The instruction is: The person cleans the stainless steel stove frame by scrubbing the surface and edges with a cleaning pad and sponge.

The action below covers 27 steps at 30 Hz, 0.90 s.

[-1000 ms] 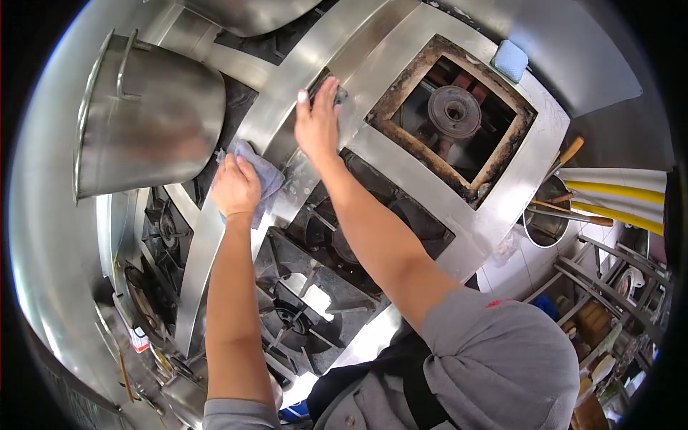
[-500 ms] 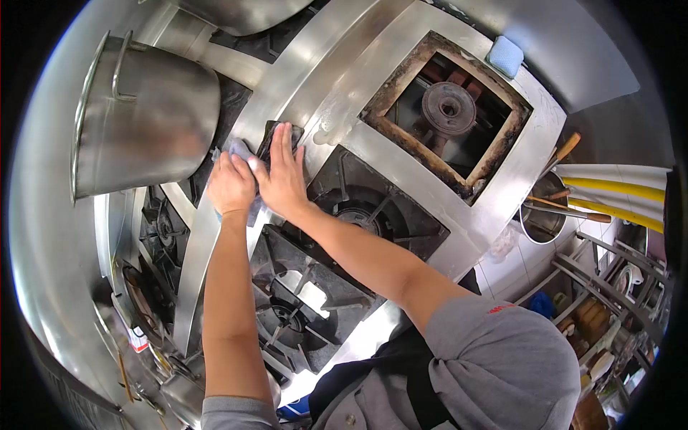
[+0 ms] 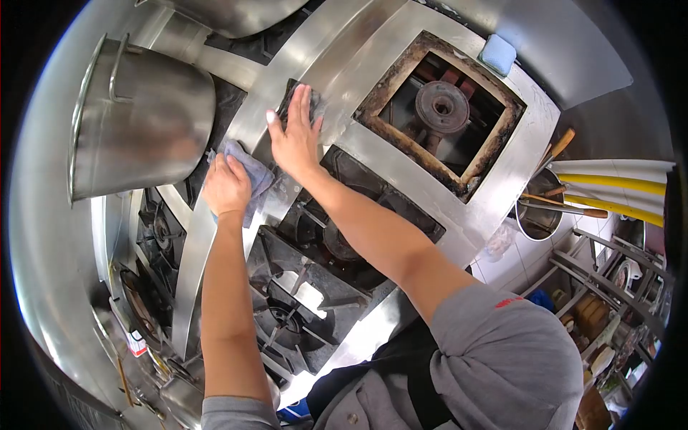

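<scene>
My left hand (image 3: 228, 184) is closed around a bunched grey-blue cloth (image 3: 256, 169), which spreads over the steel strip beside the burners. To its upper right, my right hand (image 3: 295, 140) lies with fingers stretched and thumb apart. Its fingertips press flat on a dark, thin pad (image 3: 287, 98) on the steel stovetop (image 3: 269, 118). The pad is mostly hidden under the fingers, so I cannot tell exactly what kind it is. Beneath my right forearm is a black burner grate (image 3: 344, 168).
A large steel pot (image 3: 143, 118) stands at the left. An uncovered burner (image 3: 442, 107) sits in a scorched square opening. Near the back wall lies a light-blue sponge (image 3: 498, 54). A metal container (image 3: 539, 218) with wooden-handled tools is at the right, by a metal rack (image 3: 609, 287).
My right hand and the dark pad have slid up and away from my left hand. My left hand has shifted slightly, and more of the cloth shows.
</scene>
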Tool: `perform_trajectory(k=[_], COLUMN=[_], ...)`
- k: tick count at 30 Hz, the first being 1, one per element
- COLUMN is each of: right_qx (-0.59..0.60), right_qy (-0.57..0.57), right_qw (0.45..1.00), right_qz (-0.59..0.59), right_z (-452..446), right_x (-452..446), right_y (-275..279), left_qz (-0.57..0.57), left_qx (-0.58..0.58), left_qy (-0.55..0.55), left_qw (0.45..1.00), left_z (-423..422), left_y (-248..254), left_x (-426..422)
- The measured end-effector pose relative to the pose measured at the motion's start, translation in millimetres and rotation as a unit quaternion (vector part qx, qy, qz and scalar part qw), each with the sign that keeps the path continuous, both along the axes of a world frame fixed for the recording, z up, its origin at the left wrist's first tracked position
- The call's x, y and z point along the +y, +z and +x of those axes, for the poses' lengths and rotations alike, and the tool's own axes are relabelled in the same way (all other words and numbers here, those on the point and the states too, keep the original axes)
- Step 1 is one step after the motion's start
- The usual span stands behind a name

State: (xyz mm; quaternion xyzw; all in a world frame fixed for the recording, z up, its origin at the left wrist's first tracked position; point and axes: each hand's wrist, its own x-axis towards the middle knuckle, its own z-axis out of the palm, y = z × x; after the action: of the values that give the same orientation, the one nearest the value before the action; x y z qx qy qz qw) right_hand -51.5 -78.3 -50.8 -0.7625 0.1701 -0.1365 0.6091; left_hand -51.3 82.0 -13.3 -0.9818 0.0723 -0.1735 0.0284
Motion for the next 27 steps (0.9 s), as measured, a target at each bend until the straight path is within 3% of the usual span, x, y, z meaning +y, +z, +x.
perform_trajectory(k=[4,10,13,20,24,27], right_qx=[0.034,0.028,0.04,0.012,0.019,-0.007], right_qy=[0.105,0.016,0.128,-0.002,0.112,-0.03], right_qw=[0.993,0.999,0.99,1.0,0.993,0.999], right_qz=[-0.037,0.014,-0.035,-0.019,-0.039,-0.016], right_z=[-33,-4,-40,-3,-39,23], right_x=[29,-2,29,14,49,-2], right_y=[-1,11,3,8,-1,-13], left_qz=[-0.004,-0.011,-0.008,-0.004,-0.014,-0.009], left_qx=[-0.017,-0.018,-0.008,-0.02,0.005,-0.012], left_qy=[-0.01,-0.021,-0.017,-0.023,-0.02,-0.014], left_qw=[1.0,1.0,1.0,1.0,1.0,1.0], left_z=[1,0,2,1,2,0], left_y=[2,0,3,1,2,3], left_x=[-2,1,-2,0,2,-1])
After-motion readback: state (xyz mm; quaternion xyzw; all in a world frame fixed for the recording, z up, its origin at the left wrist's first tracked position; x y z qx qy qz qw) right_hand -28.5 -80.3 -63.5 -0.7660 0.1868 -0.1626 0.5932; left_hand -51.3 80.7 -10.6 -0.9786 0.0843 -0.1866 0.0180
